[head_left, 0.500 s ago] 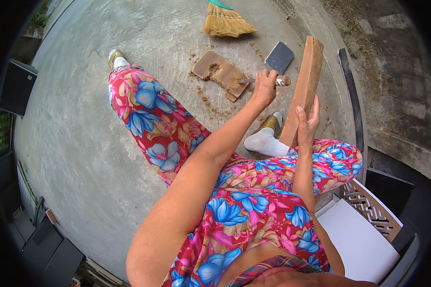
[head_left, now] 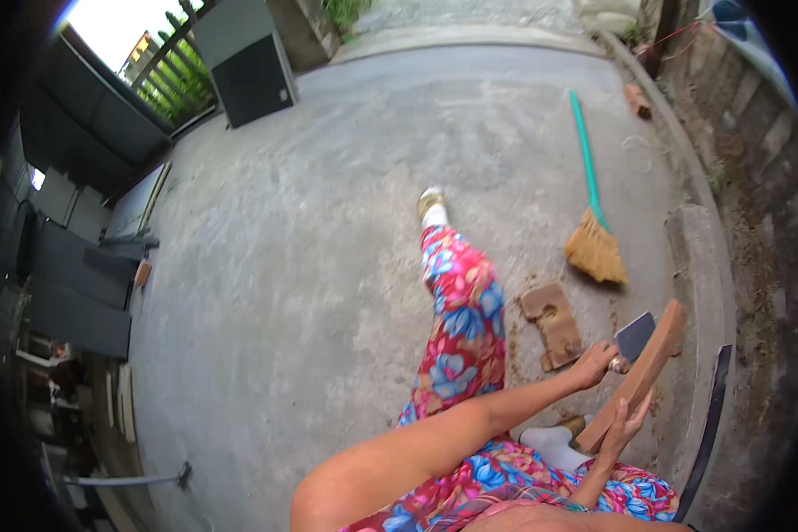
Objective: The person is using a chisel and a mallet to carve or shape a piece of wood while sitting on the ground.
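Observation:
My left hand (head_left: 594,362) is closed around a chisel-like tool, whose pale handle end (head_left: 620,364) sticks out toward a long wooden block (head_left: 640,376). The tool's blade is hidden. The fingers of my right hand (head_left: 624,427) and its thumb clasp the block near its lower end, from the right side. The block stands slanted, leaning up and to the right, by my white-socked foot (head_left: 550,446). Beyond my left hand a brown wooden board (head_left: 560,341) with a hollowed notch lies on the concrete. Behind the block is a flat blue-grey slab (head_left: 631,335), partly covered.
Brown crumbs lie around the board. A straw broom (head_left: 597,251) with a green handle rests on the floor beyond it. A low concrete curb (head_left: 702,257) and black strip (head_left: 711,426) run along the right. My left leg (head_left: 457,319) stretches forward; a brick (head_left: 637,101) sits far right.
The view has swung up and left, so my hands, block and board sit lower right. The tool's blade, visible earlier, is now hidden. Both hands keep their holds.

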`<state>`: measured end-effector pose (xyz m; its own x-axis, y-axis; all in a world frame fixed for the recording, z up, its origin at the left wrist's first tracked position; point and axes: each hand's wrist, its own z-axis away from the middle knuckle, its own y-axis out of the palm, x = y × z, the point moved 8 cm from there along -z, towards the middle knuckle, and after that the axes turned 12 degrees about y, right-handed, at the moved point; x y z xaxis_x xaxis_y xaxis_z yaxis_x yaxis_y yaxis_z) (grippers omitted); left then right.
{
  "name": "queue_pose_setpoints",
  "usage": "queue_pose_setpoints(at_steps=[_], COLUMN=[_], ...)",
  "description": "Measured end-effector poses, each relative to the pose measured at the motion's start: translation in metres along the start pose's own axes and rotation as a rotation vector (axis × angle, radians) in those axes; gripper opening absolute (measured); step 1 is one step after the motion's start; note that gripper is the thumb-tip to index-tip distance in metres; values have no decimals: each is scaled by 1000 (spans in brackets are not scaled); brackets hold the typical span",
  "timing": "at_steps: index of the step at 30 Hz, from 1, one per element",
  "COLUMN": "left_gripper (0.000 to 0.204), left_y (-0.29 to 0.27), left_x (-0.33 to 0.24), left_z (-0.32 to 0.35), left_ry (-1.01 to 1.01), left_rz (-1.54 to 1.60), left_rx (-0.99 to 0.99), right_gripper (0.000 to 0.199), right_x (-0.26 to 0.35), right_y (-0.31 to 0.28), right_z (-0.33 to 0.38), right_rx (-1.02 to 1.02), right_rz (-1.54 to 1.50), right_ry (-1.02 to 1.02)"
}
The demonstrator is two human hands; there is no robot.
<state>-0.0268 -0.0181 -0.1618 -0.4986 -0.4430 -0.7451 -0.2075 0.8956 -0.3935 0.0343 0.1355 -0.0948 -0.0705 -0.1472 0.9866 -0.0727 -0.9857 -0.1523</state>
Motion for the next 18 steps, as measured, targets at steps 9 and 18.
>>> queue_pose_setpoints(at_steps=[9, 18], left_gripper=[33, 35], left_y=[7, 23], left_x=[26, 38], left_z=[11, 26], left_ry=[-76, 9], left_rz=[-1, -121], left_rx=[102, 201], right_gripper=[93, 87], right_x=[6, -17], right_y=[32, 17], right_z=[-4, -1], right_rx=[139, 66], right_rz=[11, 28], right_ry=[2, 63])
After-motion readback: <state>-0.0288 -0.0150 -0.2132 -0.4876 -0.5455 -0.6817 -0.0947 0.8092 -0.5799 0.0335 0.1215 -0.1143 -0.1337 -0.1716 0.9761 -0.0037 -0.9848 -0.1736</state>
